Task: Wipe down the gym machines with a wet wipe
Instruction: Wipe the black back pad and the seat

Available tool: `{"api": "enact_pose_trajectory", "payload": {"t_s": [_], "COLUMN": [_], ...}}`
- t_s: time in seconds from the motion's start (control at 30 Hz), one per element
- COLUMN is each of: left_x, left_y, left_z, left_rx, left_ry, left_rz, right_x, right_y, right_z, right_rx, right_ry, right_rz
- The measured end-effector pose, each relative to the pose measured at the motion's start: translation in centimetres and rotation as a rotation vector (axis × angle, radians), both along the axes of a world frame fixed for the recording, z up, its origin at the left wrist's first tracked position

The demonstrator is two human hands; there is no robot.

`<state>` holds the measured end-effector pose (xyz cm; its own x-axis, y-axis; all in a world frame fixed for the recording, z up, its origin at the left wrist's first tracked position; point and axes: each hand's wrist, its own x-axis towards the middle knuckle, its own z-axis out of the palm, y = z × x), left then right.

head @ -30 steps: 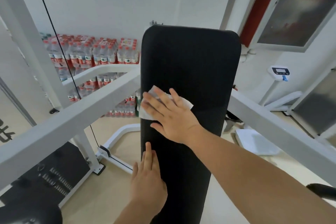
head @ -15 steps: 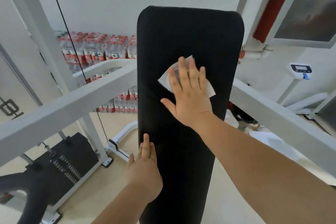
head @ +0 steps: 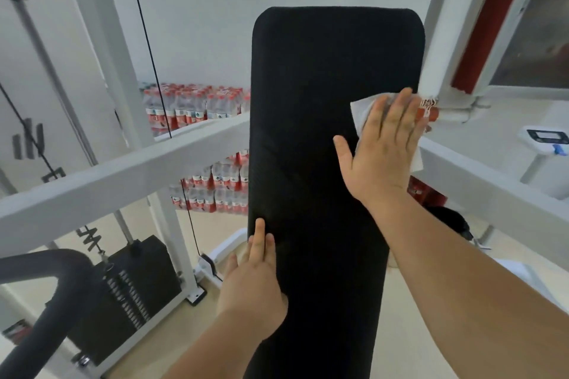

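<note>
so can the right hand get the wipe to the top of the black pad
Probably yes: the right hand presses the wipe flat on the pad, and only bare pad lies above.

Matt black textured pad [head: 323, 132]; thin white crumpled wipe [head: 360, 109]; glossy white-painted frame [head: 123, 175].

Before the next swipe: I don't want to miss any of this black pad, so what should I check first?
1. Wet wipe flat under the right hand on the black pad: ok.
2. Right fingers straight, pressing the wipe: ok.
3. Left hand resting at the pad's left edge to steady it: ok.
4. Room to swipe further right: not ok, the wipe is at the pad's right edge.
5. Wipe wet enough: cannot tell.
6. Pad's upper part wiped: cannot tell.
</note>
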<state>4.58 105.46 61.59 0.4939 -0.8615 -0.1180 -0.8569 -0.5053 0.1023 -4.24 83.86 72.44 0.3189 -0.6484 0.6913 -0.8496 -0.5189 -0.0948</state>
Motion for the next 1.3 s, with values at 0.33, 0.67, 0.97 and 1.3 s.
{"api": "enact_pose_trajectory", "payload": {"t_s": [0.33, 0.67, 0.97, 1.3], "left_x": [1.2, 1.7, 0.4, -0.4], "left_y": [0.4, 0.8, 3.4, 6.3], "left_z": [-6.8, -11.8, -17.2, -22.5], "left_rx": [-0.318, -0.494, -0.448, -0.412], "left_ry": [-0.06, -0.217, -0.219, -0.211], "left_rz": [-0.046, -0.077, -0.129, -0.161], "right_x": [-2.3, 7.4, -2.9, 6.7], "right_y": [2.1, 6.1, 3.4, 12.0], "right_z": [-10.4, -7.8, -14.4, -20.8], "right_rx": [-0.342, -0.35, -0.337, -0.32], "right_ry": [0.498, 0.215, 0.344, 0.342], "right_rz": [0.342, 0.239, 0.217, 0.407]}}
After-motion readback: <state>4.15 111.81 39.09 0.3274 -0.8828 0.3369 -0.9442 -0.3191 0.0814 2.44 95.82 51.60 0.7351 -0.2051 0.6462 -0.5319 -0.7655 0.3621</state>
